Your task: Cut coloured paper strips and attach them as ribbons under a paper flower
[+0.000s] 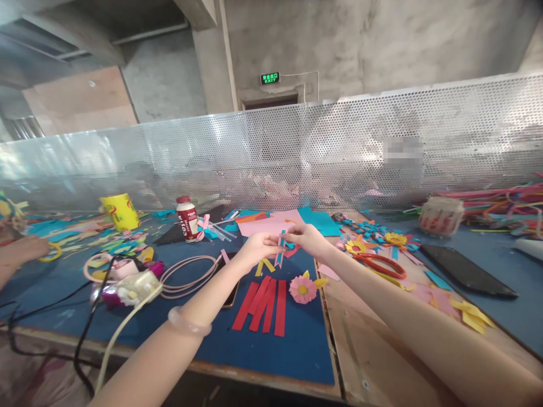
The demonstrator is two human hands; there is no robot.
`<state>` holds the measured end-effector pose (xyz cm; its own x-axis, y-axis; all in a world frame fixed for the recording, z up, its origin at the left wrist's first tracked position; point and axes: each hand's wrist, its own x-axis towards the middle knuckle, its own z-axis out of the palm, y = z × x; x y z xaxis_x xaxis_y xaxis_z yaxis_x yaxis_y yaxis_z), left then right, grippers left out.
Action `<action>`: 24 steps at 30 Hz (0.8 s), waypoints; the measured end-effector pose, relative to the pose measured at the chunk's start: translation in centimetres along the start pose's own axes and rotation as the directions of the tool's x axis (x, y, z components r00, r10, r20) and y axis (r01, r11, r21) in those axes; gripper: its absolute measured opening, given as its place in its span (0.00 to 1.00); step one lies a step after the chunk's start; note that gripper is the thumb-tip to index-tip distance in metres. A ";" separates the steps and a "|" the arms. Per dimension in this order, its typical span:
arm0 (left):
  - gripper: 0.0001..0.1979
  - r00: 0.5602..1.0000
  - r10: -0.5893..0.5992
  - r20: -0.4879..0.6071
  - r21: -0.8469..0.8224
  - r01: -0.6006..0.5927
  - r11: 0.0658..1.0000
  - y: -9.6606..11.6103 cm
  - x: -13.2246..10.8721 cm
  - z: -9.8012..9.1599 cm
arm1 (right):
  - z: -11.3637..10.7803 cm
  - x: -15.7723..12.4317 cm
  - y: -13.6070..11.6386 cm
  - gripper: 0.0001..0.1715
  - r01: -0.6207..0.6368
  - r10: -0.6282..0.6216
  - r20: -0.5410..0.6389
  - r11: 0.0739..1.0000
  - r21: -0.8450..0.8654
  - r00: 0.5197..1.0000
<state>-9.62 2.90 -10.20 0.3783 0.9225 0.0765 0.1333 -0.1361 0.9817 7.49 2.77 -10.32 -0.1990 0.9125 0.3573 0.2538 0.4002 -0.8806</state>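
Observation:
Over the blue table, my left hand (263, 246) and my right hand (309, 238) meet, fingertips pinched on narrow pink and blue paper strips (280, 251). How the strips are joined is too small to make out. Just below lie several red paper strips (267, 305), side by side. To their right rests a pink paper flower (302, 289) with a yellow centre and yellow leaves. Two short yellow strips (265, 265) lie under my left hand. Behind my hands are pink paper (271, 222) and blue paper (320, 220) sheets.
Orange-handled scissors (382, 264) and finished flowers (394, 240) lie right of my right forearm, near a black phone (466, 271). Left stand a Costa bottle (186, 219) and yellow tape roll (120, 212), with cables (189, 276). Another person's hand (31, 250) holds yellow scissors (51, 252).

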 end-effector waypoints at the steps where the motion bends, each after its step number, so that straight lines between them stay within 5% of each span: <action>1: 0.12 1.000 0.000 0.007 0.006 0.000 1.000 0.0 0.0 0.0 | 0.0 0.0 -0.1 0.22 -0.001 0.001 -0.010 1.000 0.002 1.000; 24: 0.16 0.999 -0.014 0.030 0.012 0.013 1.000 -0.2 -0.2 0.2 | 0.1 0.1 0.5 0.24 -0.007 0.013 -0.098 0.998 0.062 0.995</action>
<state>-9.55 2.70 -10.46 0.4041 0.9129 0.0579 0.1496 -0.1284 0.9804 7.48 3.01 -10.76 -0.1024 0.9215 0.3746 0.1955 0.3878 -0.9008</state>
